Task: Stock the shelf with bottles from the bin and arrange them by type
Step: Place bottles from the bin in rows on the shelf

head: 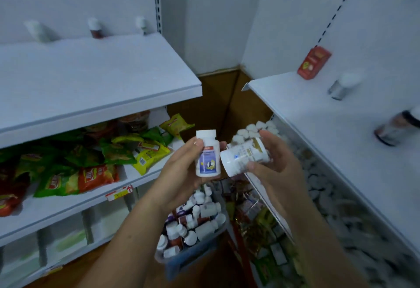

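Note:
My left hand (pixel 181 165) grips an upright white bottle with a blue and purple label (pixel 207 154). My right hand (pixel 276 162) holds a second white bottle with a gold-trimmed label (pixel 244 157), tilted on its side, cap towards me. Both bottles are at chest height between the two shelf units. Below them on the floor stands the grey bin (pixel 195 254), filled with several white-capped bottles. The white upper left shelf (pixel 97 76) carries three bottles along its back wall. The white right shelf (pixel 341 128) holds a red box (pixel 314 62) and two bottles.
Snack packets in green, yellow and red (pixel 91 158) fill the lower left shelf. Under the right shelf are rows of white-capped bottles (pixel 254 129) and more packets. Brown floor runs between the units into the corner.

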